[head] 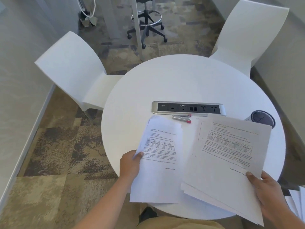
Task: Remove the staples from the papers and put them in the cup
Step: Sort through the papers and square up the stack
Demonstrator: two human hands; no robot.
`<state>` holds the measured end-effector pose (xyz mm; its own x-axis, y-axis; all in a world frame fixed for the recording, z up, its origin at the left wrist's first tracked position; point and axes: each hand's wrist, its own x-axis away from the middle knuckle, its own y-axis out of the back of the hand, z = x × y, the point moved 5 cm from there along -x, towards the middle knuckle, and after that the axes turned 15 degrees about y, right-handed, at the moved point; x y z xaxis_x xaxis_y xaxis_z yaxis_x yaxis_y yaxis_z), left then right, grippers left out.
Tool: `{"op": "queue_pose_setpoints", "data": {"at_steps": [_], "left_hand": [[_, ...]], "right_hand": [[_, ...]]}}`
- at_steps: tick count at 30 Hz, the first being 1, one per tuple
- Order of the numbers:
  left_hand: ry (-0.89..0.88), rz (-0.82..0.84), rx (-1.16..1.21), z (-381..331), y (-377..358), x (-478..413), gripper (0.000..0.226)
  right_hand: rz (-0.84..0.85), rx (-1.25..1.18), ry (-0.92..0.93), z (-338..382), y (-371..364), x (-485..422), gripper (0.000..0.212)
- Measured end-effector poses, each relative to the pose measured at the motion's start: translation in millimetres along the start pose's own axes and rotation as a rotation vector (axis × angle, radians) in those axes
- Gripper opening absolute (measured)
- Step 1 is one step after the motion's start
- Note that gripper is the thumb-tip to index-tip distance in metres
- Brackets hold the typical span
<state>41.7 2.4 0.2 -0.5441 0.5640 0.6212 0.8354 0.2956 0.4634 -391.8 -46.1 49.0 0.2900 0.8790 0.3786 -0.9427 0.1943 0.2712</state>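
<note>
Head view: left hand (pixel 130 164) pinches one paper stack (pixel 159 162) (long axis away from person); right hand (pixel 270 194) grips second stack (pixel 226 162), tilted right. Cup (pixel 262 119) at table's (pixel 181 83) right edge.

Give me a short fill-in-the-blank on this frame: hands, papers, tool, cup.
1. The left hand grips one bundle of ____.
2. The stapler lies just in front of the ____ strip.
3. The right-hand stack partly hides the dark ____.
4. Both chairs are ____ in colour.

Missing words: papers; power; cup; white
</note>
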Motion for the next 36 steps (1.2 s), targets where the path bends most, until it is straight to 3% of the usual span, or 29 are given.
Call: {"op": "queue_pose_setpoints", "data": {"at_steps": [9, 12, 14, 18, 22, 25, 30, 32, 36], "left_hand": [[-0.063, 0.198, 0.292, -32, 39, 14, 0.034], [-0.111, 0.293, 0.273, -50, 36, 26, 0.077], [-0.146, 0.380, 0.267, -66, 30, 38, 0.085], [-0.154, 0.513, 0.274, -96, 16, 70, 0.046], [-0.161, 0.461, 0.283, -110, -1, 76, 0.048], [-0.168, 0.370, 0.369, -112, -10, 74, 0.031], [-0.154, 0.368, 0.423, -109, -24, 79, 0.022], [-0.096, 0.401, 0.430, -101, -30, 77, 0.040], [0.001, 0.501, 0.392, -94, -40, 81, 0.030]], "right_hand": [[-0.055, 0.032, 0.046, -12, 23, -22, 0.011], [-0.002, 0.044, 0.086, 5, 9, -21, 0.012], [0.033, 0.054, 0.130, 19, -2, -22, 0.018], [0.125, 0.003, 0.199, 47, -28, -17, 0.015], [0.271, -0.097, 0.197, 66, -57, 2, 0.016], [0.348, -0.210, 0.173, 74, -71, 17, 0.016], [0.356, -0.269, 0.127, 74, -80, 28, 0.024], [0.335, -0.203, 0.132, 70, -78, 27, 0.041], [0.424, -0.202, 0.203, 76, -84, 26, 0.020]]}}
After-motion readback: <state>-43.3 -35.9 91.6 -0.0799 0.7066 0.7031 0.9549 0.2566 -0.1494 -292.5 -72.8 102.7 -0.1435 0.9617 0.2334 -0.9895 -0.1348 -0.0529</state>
